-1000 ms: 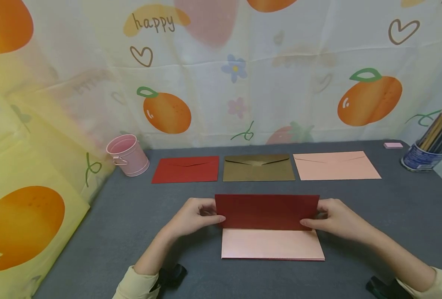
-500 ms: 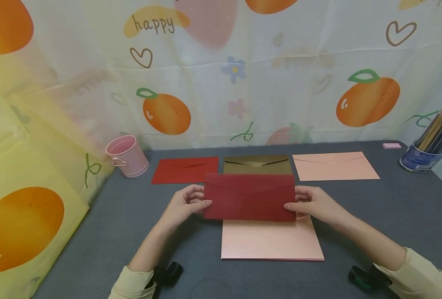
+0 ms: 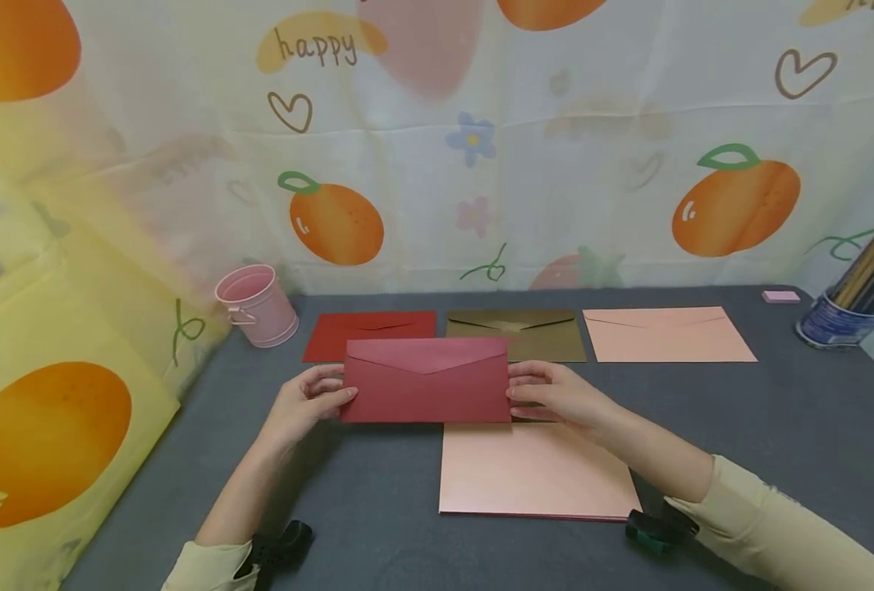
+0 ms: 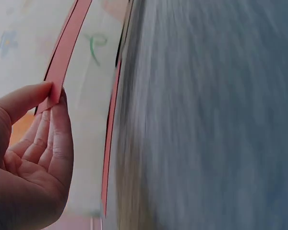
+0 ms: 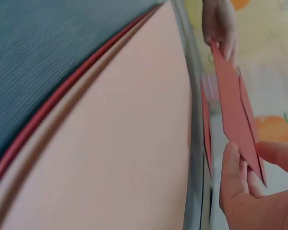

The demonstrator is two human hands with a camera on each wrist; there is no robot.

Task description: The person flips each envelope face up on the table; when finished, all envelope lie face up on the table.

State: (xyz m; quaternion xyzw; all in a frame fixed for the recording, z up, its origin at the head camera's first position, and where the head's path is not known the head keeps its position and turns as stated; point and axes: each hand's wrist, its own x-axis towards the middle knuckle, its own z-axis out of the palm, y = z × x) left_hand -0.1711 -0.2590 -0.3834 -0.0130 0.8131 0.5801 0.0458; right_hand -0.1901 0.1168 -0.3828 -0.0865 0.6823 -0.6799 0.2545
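Observation:
A dark red envelope (image 3: 426, 386) is held up above the table, its flap side toward the head camera. My left hand (image 3: 309, 404) pinches its left end between thumb and fingers; the left wrist view shows the thumb over the edge of the envelope (image 4: 62, 67). At the other end my right hand (image 3: 555, 398) pinches it the same way, seen too in the right wrist view, where the envelope (image 5: 235, 105) stands tilted. Below the right forearm lies a stack of envelopes with a pale pink one (image 3: 533, 472) on top and a red edge showing underneath.
Along the back lie a bright red envelope (image 3: 333, 336), an olive one (image 3: 555, 332) and a light pink one (image 3: 669, 335). A pink bucket (image 3: 263, 312) stands back left. A blue pencil holder (image 3: 839, 320) and a small pink eraser (image 3: 780, 296) are back right.
Both hands have raised the dark red envelope off the stack and carried it left and away from me. Its face turned from plain to flap side.

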